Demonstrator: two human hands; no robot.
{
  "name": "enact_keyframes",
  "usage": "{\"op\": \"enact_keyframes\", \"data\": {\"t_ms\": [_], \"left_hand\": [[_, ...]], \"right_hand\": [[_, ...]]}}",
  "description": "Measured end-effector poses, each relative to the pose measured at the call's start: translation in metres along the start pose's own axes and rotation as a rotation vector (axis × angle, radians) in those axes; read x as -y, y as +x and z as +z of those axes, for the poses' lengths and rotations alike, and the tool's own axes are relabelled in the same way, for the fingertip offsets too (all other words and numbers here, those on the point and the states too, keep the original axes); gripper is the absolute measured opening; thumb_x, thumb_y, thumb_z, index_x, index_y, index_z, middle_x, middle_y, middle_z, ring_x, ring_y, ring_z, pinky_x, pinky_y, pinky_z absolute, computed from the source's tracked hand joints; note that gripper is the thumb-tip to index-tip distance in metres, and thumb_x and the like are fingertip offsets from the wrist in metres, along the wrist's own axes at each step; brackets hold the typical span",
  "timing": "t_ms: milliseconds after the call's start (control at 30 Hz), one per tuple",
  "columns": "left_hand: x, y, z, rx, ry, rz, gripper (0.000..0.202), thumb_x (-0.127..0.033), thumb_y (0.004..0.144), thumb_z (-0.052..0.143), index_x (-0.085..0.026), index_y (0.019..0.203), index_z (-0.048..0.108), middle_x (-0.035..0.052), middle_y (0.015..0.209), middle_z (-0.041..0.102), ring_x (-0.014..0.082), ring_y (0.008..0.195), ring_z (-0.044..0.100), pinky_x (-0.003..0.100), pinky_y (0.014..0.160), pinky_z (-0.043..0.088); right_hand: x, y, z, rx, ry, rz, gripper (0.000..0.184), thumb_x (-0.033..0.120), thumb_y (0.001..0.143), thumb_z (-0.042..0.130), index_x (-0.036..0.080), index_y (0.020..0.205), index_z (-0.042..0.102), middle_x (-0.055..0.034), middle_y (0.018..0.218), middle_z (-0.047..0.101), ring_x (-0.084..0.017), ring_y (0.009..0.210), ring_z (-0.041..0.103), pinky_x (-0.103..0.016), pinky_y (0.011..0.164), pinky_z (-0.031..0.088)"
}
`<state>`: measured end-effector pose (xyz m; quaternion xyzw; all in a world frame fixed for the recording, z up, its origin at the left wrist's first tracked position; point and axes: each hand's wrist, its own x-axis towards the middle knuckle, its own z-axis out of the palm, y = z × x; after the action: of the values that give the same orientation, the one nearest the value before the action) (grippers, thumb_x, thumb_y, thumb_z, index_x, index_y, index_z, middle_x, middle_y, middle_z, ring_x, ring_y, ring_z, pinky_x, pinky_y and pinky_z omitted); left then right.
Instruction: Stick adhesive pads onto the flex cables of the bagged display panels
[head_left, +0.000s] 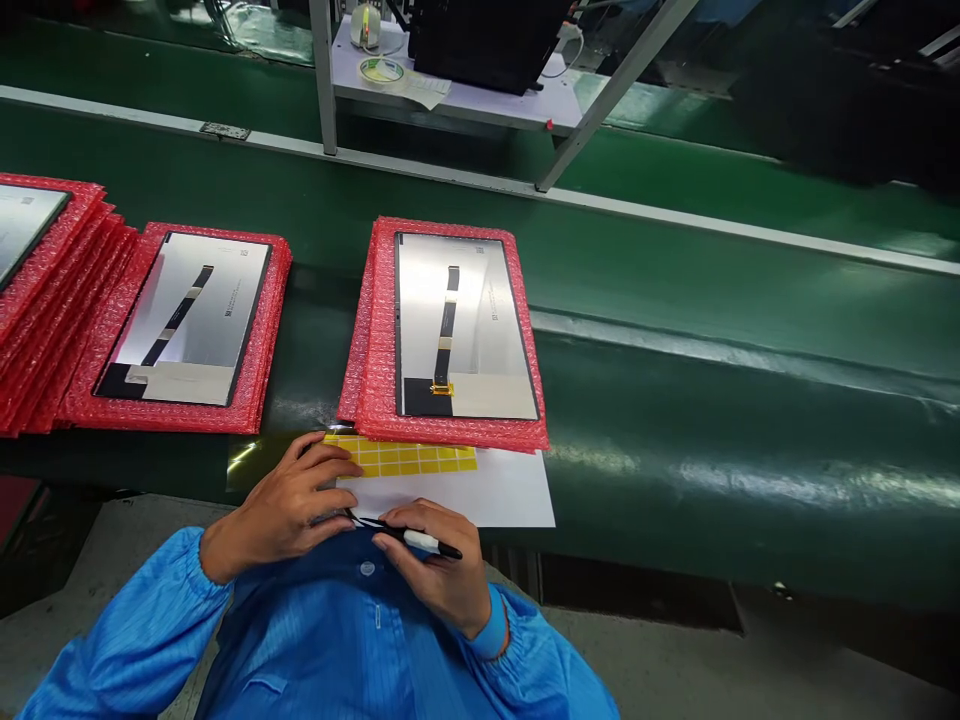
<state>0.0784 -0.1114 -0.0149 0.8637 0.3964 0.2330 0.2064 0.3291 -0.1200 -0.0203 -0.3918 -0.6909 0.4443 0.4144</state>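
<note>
My left hand (pixel 300 500) lies with its fingers spread over the left end of a sheet of yellow stickers (pixel 420 460). Its thumb is close to the thin tips of black tweezers (pixel 424 542) with a white band, which my right hand (pixel 442 570) grips. Whether the tips hold anything is too small to tell. White paper (pixel 517 495) shows under the stickers. Just beyond lies a silver display panel (pixel 487 320), with a black flex cable (pixel 448 320) and an amber piece at its lower end, on red bubble-wrap bags (pixel 382 340).
On the left, a second display panel (pixel 225 290) rests on red bags, beside a taller red stack (pixel 45 340) with another panel on top. A metal-framed shelf (pixel 480 105) stands at the back, holding a black monitor (pixel 487 40) and a tape roll (pixel 381 70).
</note>
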Motion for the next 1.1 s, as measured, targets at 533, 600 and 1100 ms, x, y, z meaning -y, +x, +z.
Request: {"op": "enact_keyframes", "data": {"t_ms": [533, 600, 1100], "left_hand": [[0.002, -0.002, 0.001, 0.011, -0.006, -0.008, 0.021, -0.021, 0.089, 0.075, -0.024, 0.11, 0.07, 0.0072, 0.126, 0.072, 0.0268, 0.123, 0.062, 0.054, 0.119, 0.032], [0.001, -0.003, 0.002, 0.009, -0.008, -0.004, 0.024, -0.023, 0.089, 0.074, -0.023, 0.112, 0.07, 0.0083, 0.126, 0.072, 0.0277, 0.123, 0.062, 0.056, 0.119, 0.033], [-0.017, 0.079, -0.045, -0.355, 0.109, 0.398, 0.028, -0.021, 0.09, 0.07, -0.011, 0.116, 0.07, 0.0161, 0.115, 0.077, 0.0291, 0.115, 0.071, 0.046, 0.101, 0.059]], "right_hand": [[0.007, 0.001, 0.005, -0.041, 0.094, -0.076, 0.013, 0.014, 0.087, 0.081, 0.024, 0.094, 0.076, -0.0053, 0.079, 0.079, -0.022, 0.065, 0.074, -0.033, 0.063, 0.059], [0.012, 0.003, -0.004, -0.063, 0.134, -0.048, 0.015, 0.014, 0.086, 0.083, 0.024, 0.094, 0.077, -0.0052, 0.078, 0.08, -0.022, 0.065, 0.075, -0.032, 0.062, 0.059], [0.033, 0.088, -0.113, -0.51, 0.113, 0.141, 0.026, 0.033, 0.075, 0.094, 0.023, 0.082, 0.071, -0.0088, 0.102, 0.076, -0.027, 0.1, 0.073, -0.039, 0.085, 0.059]]}}
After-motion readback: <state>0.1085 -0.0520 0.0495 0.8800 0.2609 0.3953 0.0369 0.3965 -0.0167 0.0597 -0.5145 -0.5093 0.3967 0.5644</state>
